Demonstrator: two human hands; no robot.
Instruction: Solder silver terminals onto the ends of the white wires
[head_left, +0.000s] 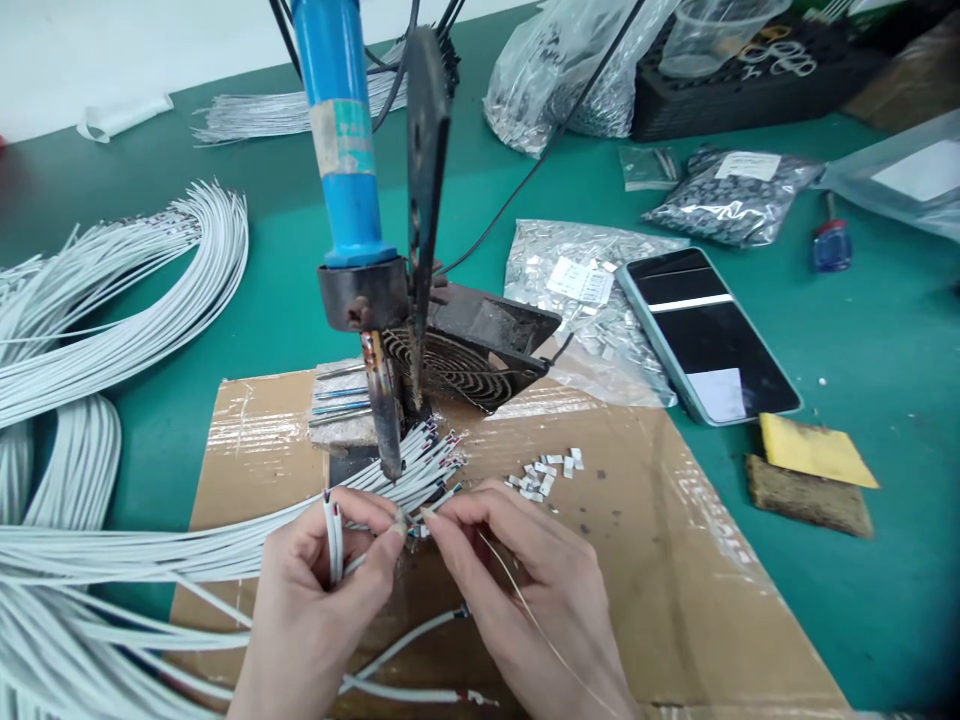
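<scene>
My left hand (322, 590) is closed around a white cable (334, 540), its thumb and forefinger pinching at the front. My right hand (529, 585) is closed too, its fingertips almost meeting the left ones. A thin strand of solder wire (529, 605) runs out of the right fingers and down toward the wrist. What lies between the fingertips is too small to make out. Just above the hands, the soldering iron (349, 200) hangs tip-down in a metal clamp. Behind the fingers lies a bundle of white cables (420, 470) with stripped, coloured ends.
Small metal tabs (544, 475) lie on the cardboard sheet (637, 560) right of my hands. A fan (480, 345) stands behind the iron. Farther right are a phone (712, 335), a sponge (814, 450) and bags of parts (735, 195). Coiled cables (187, 290) fill the left side.
</scene>
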